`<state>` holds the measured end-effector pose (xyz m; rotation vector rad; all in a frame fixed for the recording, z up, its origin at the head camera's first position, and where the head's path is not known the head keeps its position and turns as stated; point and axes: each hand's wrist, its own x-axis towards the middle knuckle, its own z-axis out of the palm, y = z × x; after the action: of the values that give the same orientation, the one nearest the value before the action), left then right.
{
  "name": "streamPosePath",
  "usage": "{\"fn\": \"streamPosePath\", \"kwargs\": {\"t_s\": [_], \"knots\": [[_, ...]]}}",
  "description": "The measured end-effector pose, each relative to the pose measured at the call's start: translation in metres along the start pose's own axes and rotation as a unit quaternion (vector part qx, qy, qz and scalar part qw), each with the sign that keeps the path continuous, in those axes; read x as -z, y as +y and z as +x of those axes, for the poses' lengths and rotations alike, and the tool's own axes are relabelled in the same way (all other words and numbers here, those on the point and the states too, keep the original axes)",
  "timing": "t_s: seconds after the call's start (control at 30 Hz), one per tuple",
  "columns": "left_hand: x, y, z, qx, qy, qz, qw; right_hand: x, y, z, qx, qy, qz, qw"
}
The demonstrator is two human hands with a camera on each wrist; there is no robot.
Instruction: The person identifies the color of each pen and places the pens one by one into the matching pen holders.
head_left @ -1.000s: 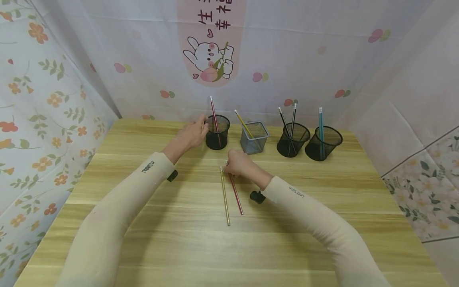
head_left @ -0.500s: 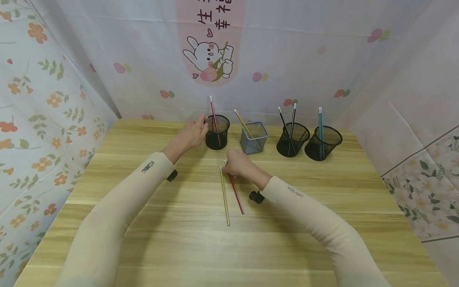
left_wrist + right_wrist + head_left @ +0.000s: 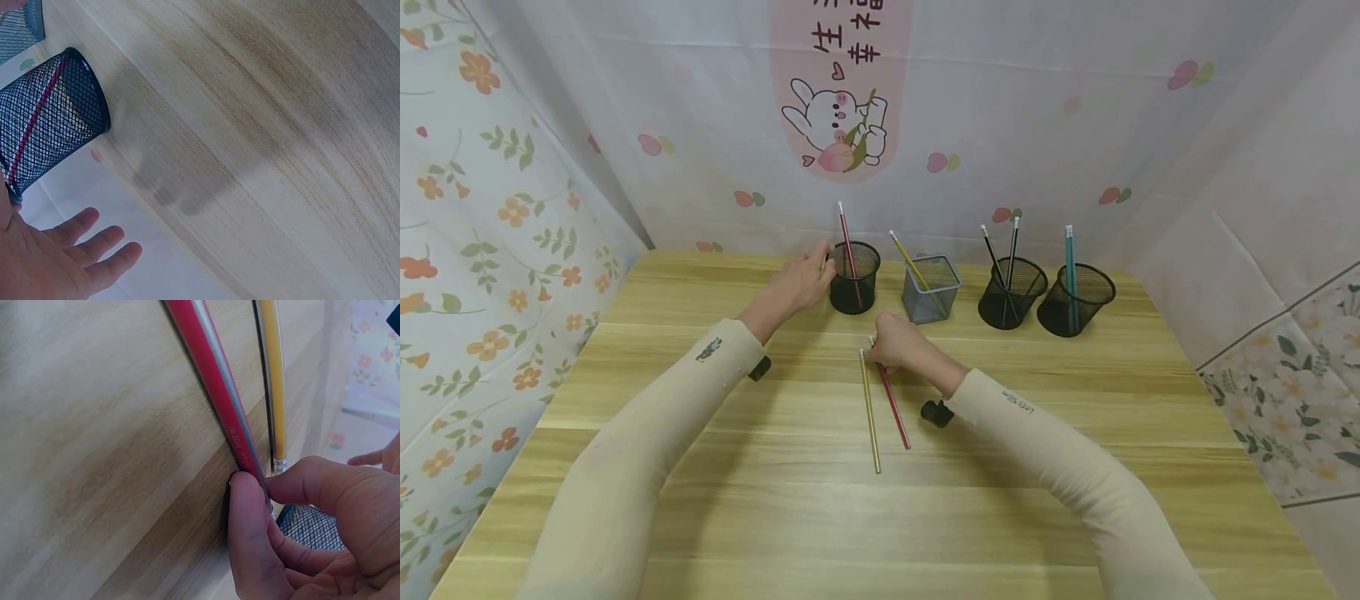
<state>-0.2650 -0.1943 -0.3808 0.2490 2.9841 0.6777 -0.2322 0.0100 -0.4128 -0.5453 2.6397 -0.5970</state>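
At the far-left black mesh pencil cup (image 3: 853,287), the left hand (image 3: 800,277) pinches the rim between thumb and forefinger. Its other three fingers spread away from the cup in the left wrist view. One red pencil (image 3: 35,119) leans inside that cup. The right hand (image 3: 904,340) pinches another red pencil (image 3: 215,375) near its white eraser end, between thumb and fingers. That pencil slants just over or along the tabletop; whether its lower end touches the wood I cannot tell. Beside it on the left lies a yellow pencil (image 3: 870,412), apart from the hand.
Just behind the right hand stands a square grey mesh cup (image 3: 931,292) holding a yellow pencil. Farther right are a black cup (image 3: 1000,307) with two black pencils and another black cup (image 3: 1060,315) with teal pencils. A printed curtain (image 3: 1015,125) hangs behind the wooden table (image 3: 775,517).
The red pencil in the right hand has swung very slightly, its lower end a touch to the right. The left hand and the cups keep their places.
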Motion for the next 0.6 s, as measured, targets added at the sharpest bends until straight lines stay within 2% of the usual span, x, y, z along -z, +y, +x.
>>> {"fn": "streamPosePath", "kwargs": {"t_s": [0.33, 0.6], "knots": [[-0.001, -0.001, 0.001, -0.006, 0.002, -0.001, 1.0000, 0.004, 0.002, -0.001, -0.011, -0.020, 0.044, 0.9988], [-0.002, -0.002, 0.001, -0.006, 0.003, -0.004, 1.0000, 0.011, 0.003, -0.006, 0.023, -0.022, 0.062, 0.9976]]}}
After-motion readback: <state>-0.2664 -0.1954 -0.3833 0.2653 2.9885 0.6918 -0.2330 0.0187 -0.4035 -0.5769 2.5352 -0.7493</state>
